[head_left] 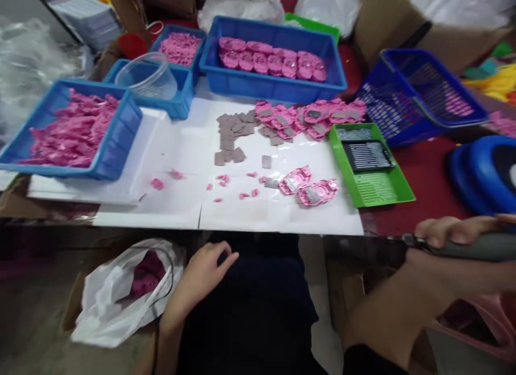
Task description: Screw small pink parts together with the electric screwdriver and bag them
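Note:
My left hand (207,270) hovers over my lap below the table edge, thumb and forefinger apart, with nothing visible in it. At the right, my right hand (455,232) is wrapped round the grey handle of a screwdriver (479,247), its metal tip pointing left along the table edge. Two pink plastic shells with grey plates, one shell (295,180) and another shell (317,192), lie on the white sheet (258,219). Small pink parts (223,179) are scattered to their left. Behind them are grey square plates (236,128) and a row of pink shells (310,115).
A green tray (387,189) with small metal pieces and a black insert stands right of the sheet. Blue bins hold pink parts: a left bin (116,168) and a back bin (274,87). A blue basket (379,108) stands at right. A white bag (100,305) hangs below.

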The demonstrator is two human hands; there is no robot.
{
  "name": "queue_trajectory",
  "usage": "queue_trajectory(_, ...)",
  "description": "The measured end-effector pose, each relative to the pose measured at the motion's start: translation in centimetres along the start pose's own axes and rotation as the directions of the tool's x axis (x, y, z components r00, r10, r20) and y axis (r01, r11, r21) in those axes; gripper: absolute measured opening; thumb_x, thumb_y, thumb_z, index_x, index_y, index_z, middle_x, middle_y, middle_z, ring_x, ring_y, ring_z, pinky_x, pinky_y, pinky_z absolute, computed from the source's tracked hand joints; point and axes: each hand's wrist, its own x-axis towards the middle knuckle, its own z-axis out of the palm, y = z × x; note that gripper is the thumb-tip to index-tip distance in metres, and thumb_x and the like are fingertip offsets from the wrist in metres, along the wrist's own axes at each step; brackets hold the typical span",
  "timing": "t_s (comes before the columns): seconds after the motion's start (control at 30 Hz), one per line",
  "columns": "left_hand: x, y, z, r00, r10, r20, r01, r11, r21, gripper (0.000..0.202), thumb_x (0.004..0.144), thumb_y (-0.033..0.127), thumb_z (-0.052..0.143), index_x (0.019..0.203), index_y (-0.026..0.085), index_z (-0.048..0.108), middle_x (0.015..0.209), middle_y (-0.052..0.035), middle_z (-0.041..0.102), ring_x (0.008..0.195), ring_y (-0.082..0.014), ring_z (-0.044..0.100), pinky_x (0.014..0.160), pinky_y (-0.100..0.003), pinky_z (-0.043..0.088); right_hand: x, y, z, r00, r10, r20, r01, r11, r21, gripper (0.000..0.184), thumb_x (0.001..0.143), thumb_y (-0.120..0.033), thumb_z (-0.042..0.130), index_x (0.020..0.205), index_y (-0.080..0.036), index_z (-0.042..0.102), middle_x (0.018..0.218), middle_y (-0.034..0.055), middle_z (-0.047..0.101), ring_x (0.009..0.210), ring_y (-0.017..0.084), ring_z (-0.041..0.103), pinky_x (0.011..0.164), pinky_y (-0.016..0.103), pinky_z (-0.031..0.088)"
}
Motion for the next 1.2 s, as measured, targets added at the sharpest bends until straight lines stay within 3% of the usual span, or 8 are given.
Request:
queue_trajectory(0.1,0.8,5.0,1.1,0.925,0.308,0.223,-0.348,0.921,0.174,0.020,0.111,0.038,0.067,0.098,0.026,0.076,0.096,-0.0010,0.080,0.089,-0.0213,0.076,0.086,-0.032,0.060,0.9,0.9,0.1,0.920,-0.276,0.277,0.297,0.954,-0.036,0.037,0.105,-0.036,0.044,0.081,-0.024,0.070,0.049,-0.0060,0.036,0.033,0.011,0.027,0.034,0.026,0.021)
queue_trajectory(0.2,3.5,10.2,4.4,0.744,0.647,0.168,-0.666,0.698,0.261,0.013,0.114,0.032,0.067,0.113,0.022,0.075,0.109,-0.0073,0.081,0.101,-0.0236,0.076,0.091,-0.034,0.061,2.6,1.9,0.3,0.826,-0.401,0.395,0.444,0.896,-0.017,0.019,0.090,-0.034,0.053,0.085,-0.024,0.068,0.049,-0.0077,0.040,0.033,0.012,0.034,0.034,0.025,0.027)
queue_trajectory(0.27,6.0,13.3,7.5,0.665,0.737,0.119,-0.701,0.561,0.441,0.017,0.111,0.031,0.071,0.123,0.019,0.074,0.126,-0.0136,0.078,0.115,-0.0302,0.072,0.098,-0.041,0.061,4.0,2.3,0.7,0.798,-0.438,0.413,0.488,0.873,-0.018,0.015,0.085,-0.035,0.055,0.083,-0.025,0.066,0.049,-0.0079,0.041,0.033,0.013,0.039,0.035,0.026,0.033)
queue_trajectory(0.4,10.7,17.2,12.7,0.702,0.704,0.110,-0.571,0.463,0.678,0.042,0.107,0.040,0.078,0.142,0.016,0.070,0.141,-0.0212,0.071,0.118,-0.0380,0.065,0.096,-0.050,0.058,6.4,3.1,2.1,0.804,-0.450,0.388,0.503,0.863,-0.040,0.015,0.078,-0.040,0.060,0.077,-0.024,0.061,0.045,-0.0081,0.040,0.030,0.012,0.038,0.034,0.025,0.035)
queue_trajectory(0.57,13.3,17.1,14.7,0.707,0.688,0.165,-0.559,0.400,0.726,0.046,0.106,0.036,0.080,0.147,0.017,0.070,0.125,-0.0179,0.076,0.109,-0.0360,0.065,0.087,-0.046,0.053,7.6,3.9,3.2,0.825,-0.439,0.356,0.490,0.869,-0.065,0.018,0.079,-0.041,0.064,0.076,-0.024,0.058,0.043,-0.0098,0.038,0.029,0.012,0.035,0.031,0.023,0.034)
queue_trajectory(0.83,9.9,16.1,13.1,0.473,0.858,0.201,-0.702,0.229,0.674,0.032,0.110,0.024,0.070,0.140,0.016,0.074,0.132,-0.0171,0.079,0.105,-0.0327,0.065,0.086,-0.045,0.048,9.4,2.7,2.3,0.855,-0.393,0.339,0.434,0.899,-0.052,0.027,0.082,-0.051,0.068,0.083,-0.026,0.057,0.046,-0.0113,0.039,0.031,0.013,0.035,0.035,0.025,0.033)
queue_trajectory(0.97,8.5,15.2,14.3,0.459,0.833,0.308,-0.747,0.174,0.642,0.035,0.109,0.020,0.068,0.143,0.017,0.073,0.136,-0.0170,0.079,0.107,-0.0321,0.065,0.089,-0.045,0.051,11.1,3.8,2.6,0.868,-0.364,0.338,0.417,0.904,-0.096,0.031,0.085,-0.051,0.075,0.086,-0.026,0.057,0.048,-0.0106,0.044,0.033,0.012,0.040,0.037,0.024,0.034)
queue_trajectory(1.2,9.1,13.9,16.0,0.459,0.816,0.351,-0.773,0.172,0.610,0.036,0.106,0.018,0.069,0.142,0.013,0.074,0.133,-0.0174,0.079,0.108,-0.0343,0.064,0.094,-0.048,0.051,11.7,5.1,1.8,0.903,-0.295,0.313,0.346,0.930,-0.123,0.033,0.080,-0.051,0.075,0.087,-0.025,0.056,0.047,-0.0122,0.045,0.032,0.010,0.039,0.037,0.023,0.034)
